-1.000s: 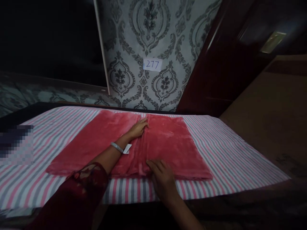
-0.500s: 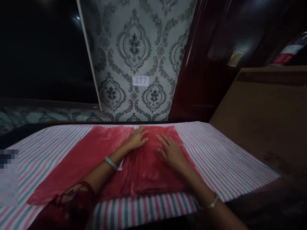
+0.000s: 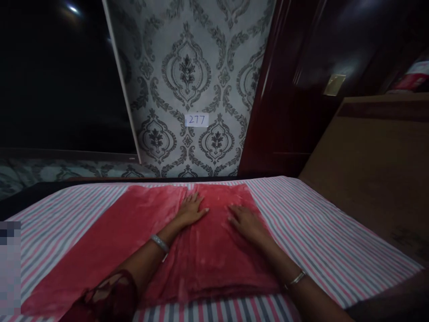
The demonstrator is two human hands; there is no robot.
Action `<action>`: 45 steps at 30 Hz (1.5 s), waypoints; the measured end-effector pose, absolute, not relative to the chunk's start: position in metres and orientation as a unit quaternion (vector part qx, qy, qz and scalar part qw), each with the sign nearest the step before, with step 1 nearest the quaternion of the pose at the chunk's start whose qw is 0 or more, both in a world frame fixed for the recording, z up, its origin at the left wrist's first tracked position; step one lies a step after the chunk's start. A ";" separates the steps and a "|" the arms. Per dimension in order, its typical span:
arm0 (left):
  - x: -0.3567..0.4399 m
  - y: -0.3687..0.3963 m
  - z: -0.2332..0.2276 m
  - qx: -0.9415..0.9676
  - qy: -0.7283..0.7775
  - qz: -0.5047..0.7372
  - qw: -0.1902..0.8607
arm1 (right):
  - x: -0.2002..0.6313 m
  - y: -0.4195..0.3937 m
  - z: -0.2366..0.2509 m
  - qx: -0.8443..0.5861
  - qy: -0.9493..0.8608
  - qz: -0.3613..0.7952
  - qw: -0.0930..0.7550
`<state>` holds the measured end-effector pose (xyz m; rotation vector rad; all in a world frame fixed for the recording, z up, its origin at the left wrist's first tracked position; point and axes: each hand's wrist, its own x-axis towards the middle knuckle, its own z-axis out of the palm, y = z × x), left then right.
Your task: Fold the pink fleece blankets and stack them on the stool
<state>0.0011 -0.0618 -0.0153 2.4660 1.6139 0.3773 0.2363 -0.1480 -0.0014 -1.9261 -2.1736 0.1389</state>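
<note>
**Hands flat on the red cloth**

Both of your palms lie open on the soft red plush cloth (image 3: 140, 241), which is spread across the bed over a sheet striped in pink, grey and white (image 3: 321, 237). Your left hand (image 3: 191, 212) rests with its fingers spread and pointing toward the far edge of the cloth, gripping nothing. Your right hand (image 3: 246, 222) lies just beside it, also flat and wide, fingers pointing to the far left, holding nothing. The two hands are near each other but apart, both on the right-hand, thicker part of the cloth, which looks folded over in layers, though the dim light makes the edges hard to read. A silver bangle (image 3: 160, 243) sits on your left wrist, a thin bracelet (image 3: 295, 279) on your right. Behind the bed, grey damask wallpaper (image 3: 187, 71) carries a small white label reading 277 (image 3: 196, 120), beside a dark red wooden door (image 3: 284, 89).
</note>
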 end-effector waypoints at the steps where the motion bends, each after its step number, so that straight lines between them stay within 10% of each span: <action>1: 0.002 -0.056 -0.011 0.814 0.557 0.131 0.097 | 0.243 -0.139 0.007 -0.665 -0.733 0.047 0.136; 26: 0.039 -0.004 -0.003 0.681 0.705 0.181 0.076 | 0.274 -0.043 -0.039 -0.765 -0.633 0.045 0.111; 45: -0.126 0.012 0.021 0.765 0.626 0.142 0.059 | 0.269 -0.048 -0.037 -0.770 -0.626 0.037 0.122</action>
